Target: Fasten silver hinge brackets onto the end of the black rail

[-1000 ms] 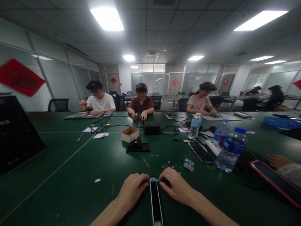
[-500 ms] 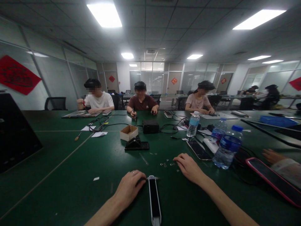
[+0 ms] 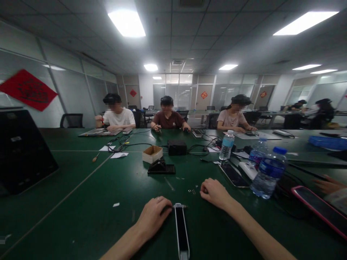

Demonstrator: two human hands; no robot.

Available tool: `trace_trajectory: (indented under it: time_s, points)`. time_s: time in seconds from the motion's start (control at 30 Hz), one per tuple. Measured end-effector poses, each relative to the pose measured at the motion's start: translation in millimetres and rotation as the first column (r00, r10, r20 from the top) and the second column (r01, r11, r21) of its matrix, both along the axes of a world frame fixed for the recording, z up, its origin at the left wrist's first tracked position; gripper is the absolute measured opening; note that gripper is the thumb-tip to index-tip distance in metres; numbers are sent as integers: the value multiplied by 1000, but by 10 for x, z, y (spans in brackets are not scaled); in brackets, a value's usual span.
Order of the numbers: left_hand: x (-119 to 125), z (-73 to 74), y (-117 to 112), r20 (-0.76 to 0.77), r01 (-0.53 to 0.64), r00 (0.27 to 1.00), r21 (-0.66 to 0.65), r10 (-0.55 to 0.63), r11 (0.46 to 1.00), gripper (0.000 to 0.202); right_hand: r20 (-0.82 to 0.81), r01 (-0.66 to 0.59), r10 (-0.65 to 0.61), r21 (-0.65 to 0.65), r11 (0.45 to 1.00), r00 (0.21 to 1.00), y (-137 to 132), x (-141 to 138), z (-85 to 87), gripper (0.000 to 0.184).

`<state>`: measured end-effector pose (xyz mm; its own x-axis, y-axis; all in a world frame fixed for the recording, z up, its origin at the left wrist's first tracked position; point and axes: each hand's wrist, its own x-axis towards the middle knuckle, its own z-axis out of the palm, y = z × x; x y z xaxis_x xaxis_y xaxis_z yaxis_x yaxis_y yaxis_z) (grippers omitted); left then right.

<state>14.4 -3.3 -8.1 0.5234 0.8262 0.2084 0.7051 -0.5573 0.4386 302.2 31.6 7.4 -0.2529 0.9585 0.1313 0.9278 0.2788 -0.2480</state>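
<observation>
Your left grip (image 3: 153,216) rests on the green counter (image 3: 67,187), curled, with its fingertips (image 3: 170,206) at the far end of a narrow black bar (image 3: 181,231). You cannot tell from this view whether those fingers clamp the bar or only touch it. The bar has a silver rim and lies flat, pointing away from you, its near end close to the lower edge of the view.

Your right grip (image 3: 215,193) sits well apart from the bar, its fingers curled under and resting on the counter. Whether they close on anything is hidden. Just beyond it, toward the left, lie a few tiny metal bits (image 3: 193,189), too small to tell apart.

To the right of that grip lie a black phone (image 3: 233,175) and a water bottle (image 3: 268,173). Past the bottle is a phone in a pink case (image 3: 320,206), with another person's hand (image 3: 329,185) just beyond it at the edge of the view.

Ahead of you stand a black stand (image 3: 161,168), a small cardboard box (image 3: 152,154) and a black box (image 3: 176,147) among tangled cables (image 3: 197,151). Three people (image 3: 168,112) sit across the counter, their hands busy at their own places.
</observation>
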Motion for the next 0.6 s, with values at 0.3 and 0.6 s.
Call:
trace_trajectory:
  time_s: [0.3, 0.6]
  points:
    - [12, 23, -21, -11, -1, 1000, -4, 1, 1000, 16, -10, 19, -20, -65, 998, 1000, -9, -77, -9, 12]
    - [10, 16, -4, -13, -7, 1000, -31, 7, 999, 14, -5, -81, 81, -94, 992, 997, -49, -100, -4, 4]
